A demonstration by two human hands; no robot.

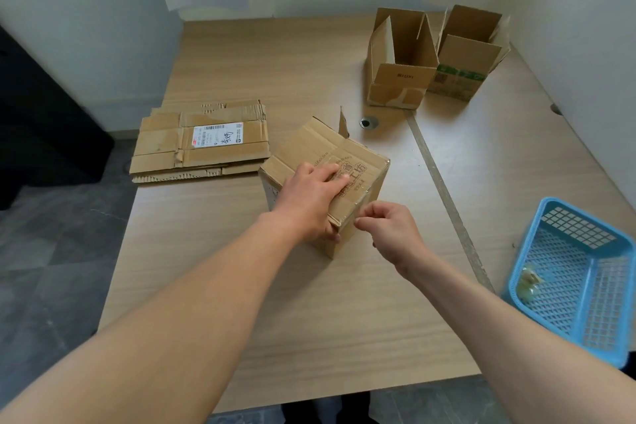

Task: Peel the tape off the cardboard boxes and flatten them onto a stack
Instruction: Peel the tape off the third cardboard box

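A taped cardboard box (364, 162) with printed brown characters stands in the middle of the table. My left hand (311, 196) lies flat on its top face, fingers straight, thumb down over the near edge. My right hand (389, 231) is at the box's near right corner, fingertips pinched at the clear tape (361, 203) that runs along that edge. A stack of flattened boxes (199, 144) with a white shipping label lies to the left.
Two open upright boxes (402, 79) (471, 58) stand at the back right. A blue plastic basket (578, 279) holding bits of crumpled tape sits at the right edge. A round cable hole (368, 121) lies behind the box. The wooden table (309, 313) has floor to its left.
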